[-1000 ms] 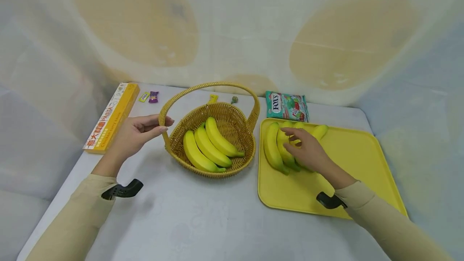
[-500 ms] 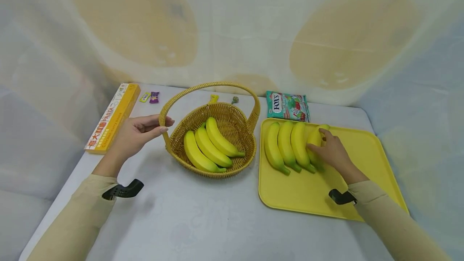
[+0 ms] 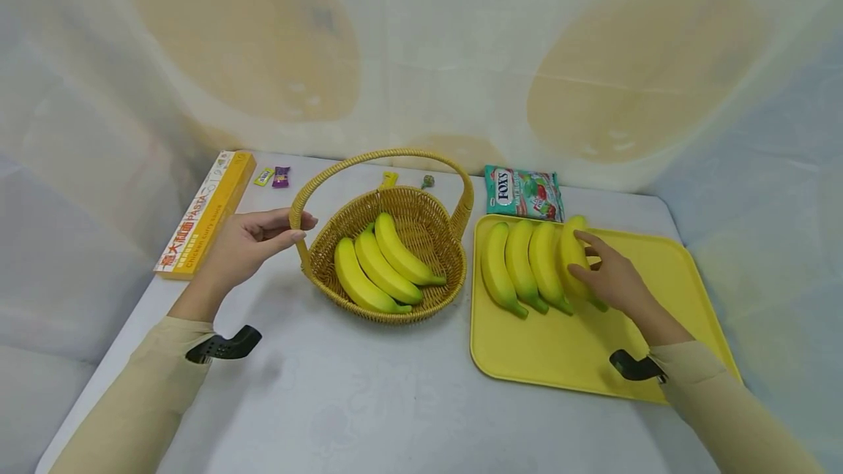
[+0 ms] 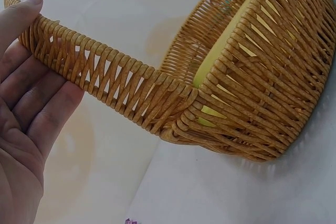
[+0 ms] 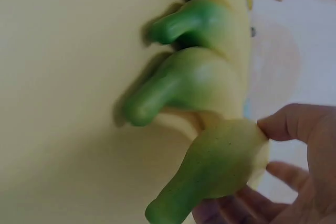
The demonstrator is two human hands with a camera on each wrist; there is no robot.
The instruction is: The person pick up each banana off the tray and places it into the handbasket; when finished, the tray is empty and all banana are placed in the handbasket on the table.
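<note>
My left hand [image 3: 253, 243] pinches the left side of the arched handle [image 4: 110, 72] of a wicker basket [image 3: 431, 229], thumb on one face and fingers on the other. Inside the basket lie three bananas [image 3: 377, 269] side by side. On the right, my right hand [image 3: 612, 276] grips the rightmost banana [image 3: 571, 258] between thumb and fingers; in the right wrist view this banana [image 5: 223, 163] stands slightly apart from its neighbour, green stem end toward the camera. Three more bananas [image 3: 520, 265] lie in a row on the yellow tray [image 3: 527, 357], just left of that hand.
A teal candy bag [image 3: 523, 192] lies behind the tray. A yellow pasta box [image 3: 207, 214] is at the far left, with small wrapped candies [image 3: 280, 177] beside it. Behind the basket are a yellow-wrapped candy [image 3: 388, 179] and a small round greenish thing [image 3: 427, 181].
My right hand has moved right across the banana row and taken hold of the rightmost banana, which has shifted and now appears raised. My left hand stays on the basket handle.
</note>
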